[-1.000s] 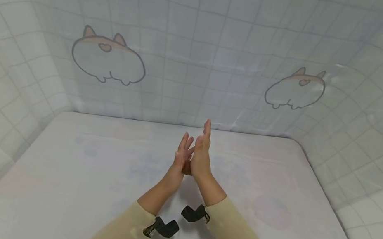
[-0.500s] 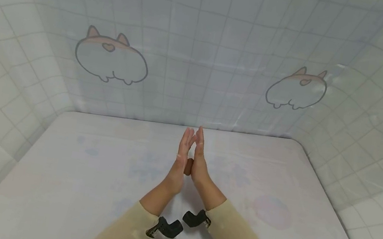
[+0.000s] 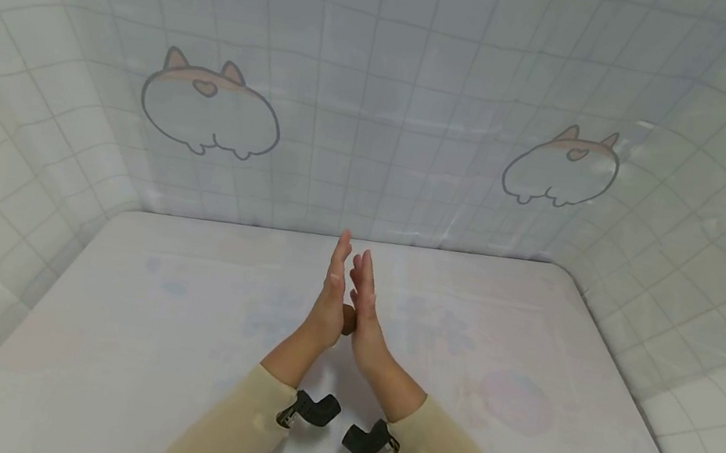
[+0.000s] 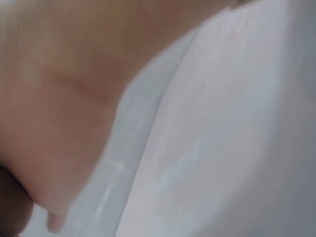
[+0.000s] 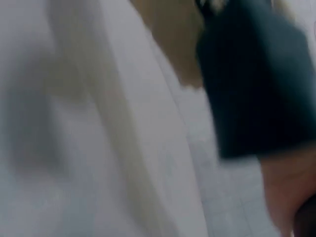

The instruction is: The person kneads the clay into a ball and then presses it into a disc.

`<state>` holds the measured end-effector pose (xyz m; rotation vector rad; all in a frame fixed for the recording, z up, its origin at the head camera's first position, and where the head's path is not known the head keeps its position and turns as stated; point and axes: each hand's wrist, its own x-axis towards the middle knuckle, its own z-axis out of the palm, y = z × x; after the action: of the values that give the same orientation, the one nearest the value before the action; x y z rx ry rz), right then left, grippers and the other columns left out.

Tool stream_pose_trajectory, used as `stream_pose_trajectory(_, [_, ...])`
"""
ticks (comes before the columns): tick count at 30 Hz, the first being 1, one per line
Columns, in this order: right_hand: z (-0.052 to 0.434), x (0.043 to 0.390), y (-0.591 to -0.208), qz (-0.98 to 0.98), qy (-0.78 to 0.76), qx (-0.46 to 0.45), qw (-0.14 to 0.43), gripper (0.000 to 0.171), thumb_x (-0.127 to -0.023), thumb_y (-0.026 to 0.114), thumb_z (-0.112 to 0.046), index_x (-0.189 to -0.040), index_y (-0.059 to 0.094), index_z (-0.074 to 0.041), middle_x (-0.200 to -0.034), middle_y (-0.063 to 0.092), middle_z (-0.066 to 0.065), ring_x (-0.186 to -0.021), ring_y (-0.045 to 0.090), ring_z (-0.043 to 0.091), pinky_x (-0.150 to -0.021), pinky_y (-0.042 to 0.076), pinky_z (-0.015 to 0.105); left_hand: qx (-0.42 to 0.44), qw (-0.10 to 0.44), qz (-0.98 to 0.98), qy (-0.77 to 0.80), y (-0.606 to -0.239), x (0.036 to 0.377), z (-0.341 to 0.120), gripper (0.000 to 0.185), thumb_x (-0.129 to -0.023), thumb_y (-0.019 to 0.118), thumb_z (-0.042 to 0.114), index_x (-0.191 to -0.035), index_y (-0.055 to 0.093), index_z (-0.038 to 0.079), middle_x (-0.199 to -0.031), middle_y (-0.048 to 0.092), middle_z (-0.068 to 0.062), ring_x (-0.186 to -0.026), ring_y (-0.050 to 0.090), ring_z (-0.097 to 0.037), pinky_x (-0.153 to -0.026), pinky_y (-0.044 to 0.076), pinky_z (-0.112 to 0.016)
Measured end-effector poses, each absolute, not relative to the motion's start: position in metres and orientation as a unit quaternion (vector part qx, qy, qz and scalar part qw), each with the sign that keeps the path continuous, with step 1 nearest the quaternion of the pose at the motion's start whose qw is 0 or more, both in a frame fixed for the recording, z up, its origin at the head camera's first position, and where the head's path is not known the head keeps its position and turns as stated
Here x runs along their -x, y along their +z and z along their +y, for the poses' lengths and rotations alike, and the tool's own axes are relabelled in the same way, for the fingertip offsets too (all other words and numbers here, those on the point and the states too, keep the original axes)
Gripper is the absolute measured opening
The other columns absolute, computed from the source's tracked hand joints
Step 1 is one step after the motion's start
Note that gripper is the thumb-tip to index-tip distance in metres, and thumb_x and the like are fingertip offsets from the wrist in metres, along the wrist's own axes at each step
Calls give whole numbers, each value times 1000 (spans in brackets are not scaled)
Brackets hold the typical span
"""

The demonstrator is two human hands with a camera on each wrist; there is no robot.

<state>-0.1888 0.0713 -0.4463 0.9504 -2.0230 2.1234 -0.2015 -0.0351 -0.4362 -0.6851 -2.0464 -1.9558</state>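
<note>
- Now your left hand (image 3: pixel 328 294) reaches further forward than your right hand (image 3: pixel 360 307); a second ago the right fingertips led, and half a second ago the two were level, so the palms have slid past each other.
- Between the palms, a small brown lump (image 3: pixel 348 320) shows near the heels of both hands, above the white table (image 3: pixel 102 344); I judge you are rolling it with that back-and-forth rub.
- Both hands have straight fingers pressed flat against the lump, not curled round it, so neither one clenches it.
- The wrist cameras have also swapped: the left one (image 3: pixel 309 410) now sits further forward than the right one (image 3: pixel 366 439).
- Most of the lump is hidden by your palms, so its shape and material cannot be made out.
- The left wrist view is blurred: only skin (image 4: pixel 54 98) and a dark brown edge in the bottom corner.
- The right wrist view is blurred too; it shows a dark block, probably the other wrist camera, and pale sleeve cloth.
</note>
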Motion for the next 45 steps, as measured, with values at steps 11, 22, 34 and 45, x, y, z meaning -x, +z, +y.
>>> stream_pose_trajectory(11, [71, 179, -431, -636, 696, -326, 66, 88, -97, 9, -75, -160, -14, -18, -168, 0, 6, -153, 2, 25, -119, 4, 57, 202, 5, -692, -693, -438, 201, -40, 94, -85, 10, 89, -161, -3, 35, -167, 0, -3, -114, 53, -35, -89, 47, -50])
stream_pose_trajectory(22, [78, 191, -421, -662, 689, -280, 97, 85, -97, 12, -76, -161, -9, -24, -168, 4, 2, -153, 8, 24, -118, 6, 59, 229, 2, -716, -659, -447, 192, -34, 86, -96, 3, 75, -163, 0, 21, -168, 2, -8, -150, 16, -40, -112, 11, -71])
stream_pose_trajectory(34, [85, 215, -429, -709, 656, -250, 63, 101, -89, 13, -84, -161, -11, -17, -167, -5, 5, -153, -1, 30, -114, 4, 67, 287, 34, -662, -692, -451, 180, -29, 90, -95, 8, 77, -162, -3, 17, -168, 0, -6, -151, 12, -38, -116, 8, -63])
stream_pose_trajectory(45, [83, 205, -429, -678, 690, -247, -55, 94, -88, 26, -85, -160, -8, -35, -72, 56, 8, -39, 30, 8, -42, 30, 23, 313, 88, -623, -711, -440, 180, -30, 96, -95, 14, 79, -161, -3, 12, -167, -1, -9, -152, 4, -33, -115, 2, -64])
